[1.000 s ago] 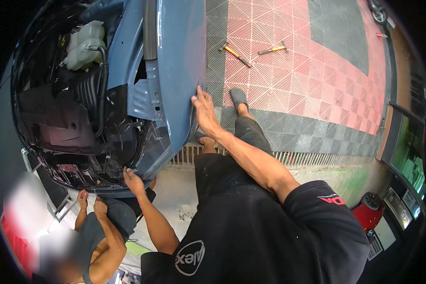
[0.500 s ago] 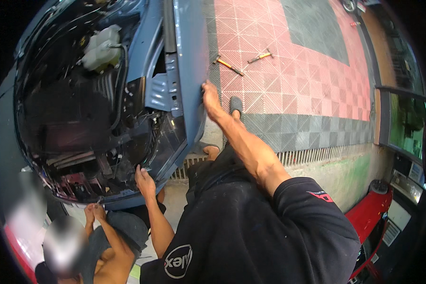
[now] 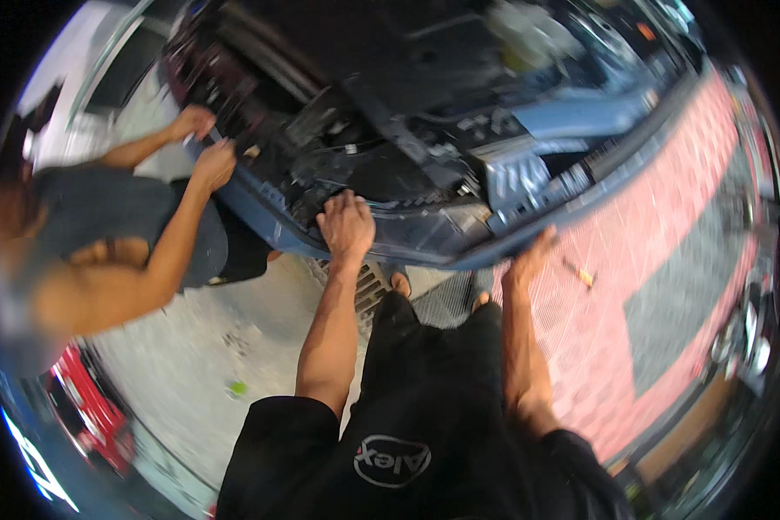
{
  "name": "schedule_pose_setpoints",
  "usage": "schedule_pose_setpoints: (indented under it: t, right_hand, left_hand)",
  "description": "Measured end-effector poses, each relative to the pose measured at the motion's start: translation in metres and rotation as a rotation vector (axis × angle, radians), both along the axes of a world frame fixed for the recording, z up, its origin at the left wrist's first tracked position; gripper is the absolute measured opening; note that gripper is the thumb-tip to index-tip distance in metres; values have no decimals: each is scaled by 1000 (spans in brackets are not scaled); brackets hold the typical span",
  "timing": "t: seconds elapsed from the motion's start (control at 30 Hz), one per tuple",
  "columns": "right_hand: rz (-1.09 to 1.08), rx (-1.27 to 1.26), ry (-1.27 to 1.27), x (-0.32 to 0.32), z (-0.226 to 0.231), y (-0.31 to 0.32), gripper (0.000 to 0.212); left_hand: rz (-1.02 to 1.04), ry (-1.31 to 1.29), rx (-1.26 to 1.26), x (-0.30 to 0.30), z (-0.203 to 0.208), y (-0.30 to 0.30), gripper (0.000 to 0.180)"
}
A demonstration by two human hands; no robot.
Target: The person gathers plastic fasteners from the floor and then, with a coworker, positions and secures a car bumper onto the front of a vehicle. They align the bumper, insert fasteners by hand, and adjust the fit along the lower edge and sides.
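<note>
A blue front bumper curves across the open front end of a car. My left hand is bent over its top edge, beside the dark headlight. Further right, my right hand grips the bumper's outer side near the corner; its fingertips are smeared by motion and partly hidden. At the left, a co-worker bends over the same bumper. One of that person's hands and the other hand are close together at its edge; whatever is between them cannot be made out.
Behind the bumper lies the uncovered engine bay, with a whitish fluid tank and a blue fender. A blurred hammer lies on the red floor tiles. A drain grate runs by my feet. A red object stands lower left.
My view has swung round toward the car's front. My right hand has shifted from the fender's side to the bumper corner. My left hand stays by the headlight, now further over the edge.
</note>
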State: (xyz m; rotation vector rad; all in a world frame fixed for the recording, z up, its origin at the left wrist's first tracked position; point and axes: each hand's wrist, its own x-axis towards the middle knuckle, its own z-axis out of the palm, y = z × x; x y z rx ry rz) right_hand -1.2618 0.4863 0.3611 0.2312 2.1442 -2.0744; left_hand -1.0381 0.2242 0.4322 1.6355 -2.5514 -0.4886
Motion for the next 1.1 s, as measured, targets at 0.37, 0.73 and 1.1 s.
schedule_pose_setpoints:
  t: [0.37,0.73,1.1]
  right_hand:
    - [132,82,416,25,-46,6,105]
    - [163,90,412,28,-21,-19,94]
    - [210,45,420,33,-10,-22,104]
  left_hand:
    - [182,308,-529,0,-67,15,17]
    - [238,456,-460,-11,-78,15,16]
    - [201,445,-437,1,-68,6,16]
